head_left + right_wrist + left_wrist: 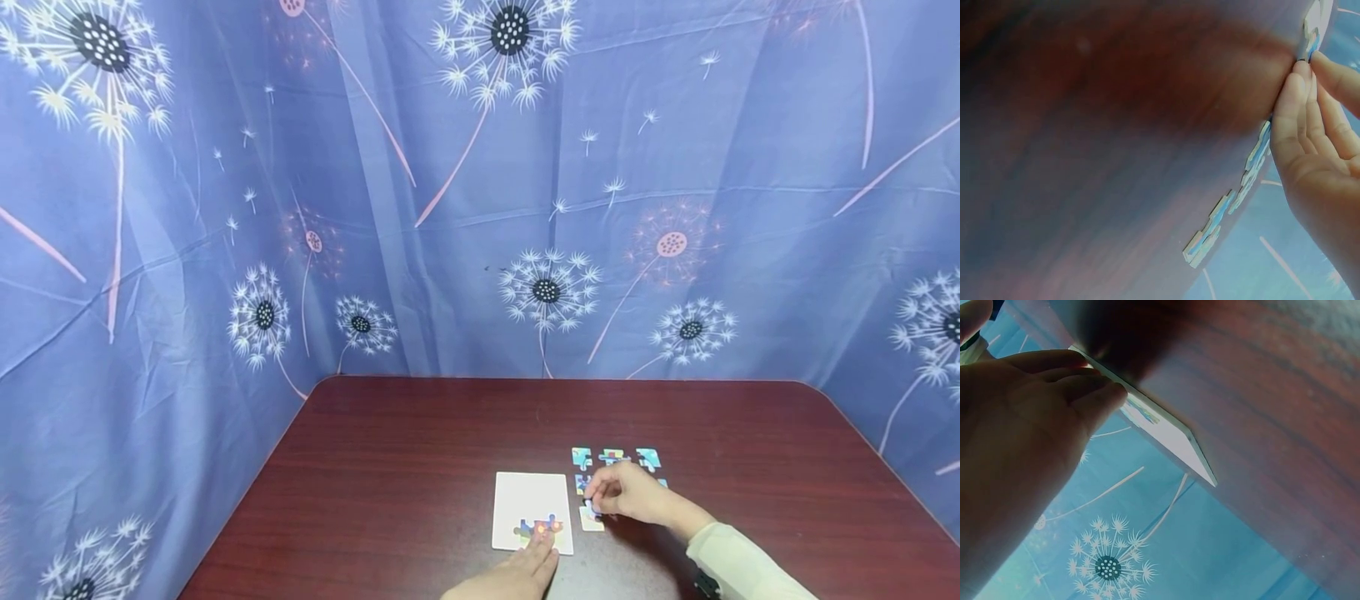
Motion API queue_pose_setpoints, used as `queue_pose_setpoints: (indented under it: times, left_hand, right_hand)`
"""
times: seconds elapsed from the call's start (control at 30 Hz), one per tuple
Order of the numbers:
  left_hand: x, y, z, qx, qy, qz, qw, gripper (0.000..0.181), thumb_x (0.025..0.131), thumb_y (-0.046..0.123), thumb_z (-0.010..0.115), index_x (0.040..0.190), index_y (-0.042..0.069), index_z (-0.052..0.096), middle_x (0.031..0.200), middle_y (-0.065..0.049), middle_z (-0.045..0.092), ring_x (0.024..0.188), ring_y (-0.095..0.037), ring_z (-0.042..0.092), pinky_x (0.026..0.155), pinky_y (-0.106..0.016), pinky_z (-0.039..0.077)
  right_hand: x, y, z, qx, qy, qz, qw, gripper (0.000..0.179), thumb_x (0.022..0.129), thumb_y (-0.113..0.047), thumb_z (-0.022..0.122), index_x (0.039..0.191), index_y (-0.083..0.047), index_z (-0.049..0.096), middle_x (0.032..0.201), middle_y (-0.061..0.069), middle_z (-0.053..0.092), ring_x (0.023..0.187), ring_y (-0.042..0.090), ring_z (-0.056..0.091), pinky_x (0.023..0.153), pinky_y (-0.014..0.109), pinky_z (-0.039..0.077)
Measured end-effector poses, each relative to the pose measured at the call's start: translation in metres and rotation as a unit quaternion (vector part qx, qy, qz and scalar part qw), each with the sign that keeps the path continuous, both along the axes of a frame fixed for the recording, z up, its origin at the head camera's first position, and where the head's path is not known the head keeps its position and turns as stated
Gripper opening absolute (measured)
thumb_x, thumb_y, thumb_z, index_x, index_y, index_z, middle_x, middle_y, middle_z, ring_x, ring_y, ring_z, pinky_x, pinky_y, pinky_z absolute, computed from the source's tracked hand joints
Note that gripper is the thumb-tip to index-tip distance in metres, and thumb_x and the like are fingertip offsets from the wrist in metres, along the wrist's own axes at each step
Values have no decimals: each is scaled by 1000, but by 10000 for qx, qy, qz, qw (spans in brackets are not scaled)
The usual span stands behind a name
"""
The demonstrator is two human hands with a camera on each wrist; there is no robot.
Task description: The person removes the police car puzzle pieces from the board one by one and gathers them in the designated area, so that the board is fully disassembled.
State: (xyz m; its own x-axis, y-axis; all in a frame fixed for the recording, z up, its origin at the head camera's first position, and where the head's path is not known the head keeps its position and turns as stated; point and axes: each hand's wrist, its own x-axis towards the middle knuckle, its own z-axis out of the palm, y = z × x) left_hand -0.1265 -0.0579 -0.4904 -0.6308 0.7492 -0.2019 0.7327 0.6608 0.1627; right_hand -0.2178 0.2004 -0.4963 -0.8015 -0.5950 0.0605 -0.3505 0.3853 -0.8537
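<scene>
A white square puzzle board (528, 496) lies on the table, with joined puzzle pieces (527, 530) along its near edge. My left hand (519, 571) rests over that near edge, its straight fingers touching the joined pieces. In the left wrist view the fingertips (1113, 395) lie on the board's face. Just right of the board, my right hand (628, 493) pinches a puzzle piece (592, 518) between thumb and fingers. The right wrist view shows the thumb and fingers meeting at the edge of this piece (1313, 39); the fingers hide part of it.
Several loose puzzle pieces lie in rows beyond the right hand, among them a blue piece (581, 457) and one at the far right (648, 457). The dark red wooden table (390, 467) meets a blue dandelion-print curtain (450, 292) at its back and sides.
</scene>
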Motion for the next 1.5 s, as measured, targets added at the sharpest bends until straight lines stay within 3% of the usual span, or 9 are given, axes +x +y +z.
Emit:
queue_pose_setpoints:
  times: [0.27, 0.6, 0.8, 1.1, 1.23, 1.33, 1.5]
  left_hand:
    - [0, -1, 1, -34, 204, -163, 9997, 70, 96, 53, 45, 140, -2, 46, 149, -15, 38, 139, -20, 34, 107, -24, 34]
    - [1, -2, 1, 40, -86, -73, 9999, 74, 96, 56, 42, 143, -2, 41, 152, -15, 33, 142, -21, 27, 110, -25, 30]
    - [1, -1, 4, -19, -143, -51, 9999, 76, 95, 59, 41, 144, 0, 40, 154, -12, 31, 143, -18, 25, 111, -24, 27]
    - [2, 11, -6, 64, -17, -374, 9993, 71, 100, 53, 33, 145, -1, 38, 153, -14, 32, 141, -23, 29, 110, -24, 28]
    - [6, 17, -8, 96, 601, -255, 9978, 74, 98, 57, 35, 142, -2, 42, 147, -14, 42, 135, -20, 40, 106, -22, 35]
    - [9, 23, -8, 92, 1236, -29, 9923, 72, 95, 55, 45, 139, -2, 47, 141, -13, 49, 127, -16, 48, 99, -21, 41]
    - [14, 31, -5, -66, 1831, 420, 9822, 68, 90, 54, 54, 136, 3, 53, 138, -9, 54, 114, -9, 54, 82, -16, 45]
  right_hand:
    - [0, 0, 1, 92, 109, 37, 9999, 11, 81, 8, 66, 89, 2, 68, 76, 4, 66, 63, 1, 56, 53, 20, 48]
    - [-2, -1, 4, 39, 114, 36, 9999, 8, 84, 5, 66, 91, 4, 67, 77, 8, 66, 60, 2, 54, 49, 20, 45]
    - [-7, -6, 5, 90, 328, 66, 9994, 7, 85, 5, 66, 92, 4, 67, 78, 11, 67, 67, 6, 59, 57, 21, 49]
    - [-10, -23, 8, 36, 144, 290, 9995, 6, 89, -3, 67, 94, -1, 69, 83, 5, 68, 70, 5, 59, 64, 22, 51]
    - [-12, -31, 8, 57, 259, 371, 9990, 6, 89, -3, 66, 93, -1, 69, 83, 7, 68, 70, 4, 58, 64, 22, 51]
    - [-12, -36, 10, 103, 201, 348, 9991, 7, 89, -1, 65, 94, -1, 69, 83, 9, 68, 69, 5, 58, 64, 22, 51]
    - [-12, -44, 12, 200, 155, 293, 9993, 7, 89, -1, 65, 95, -1, 69, 82, 5, 66, 67, 5, 58, 62, 22, 51]
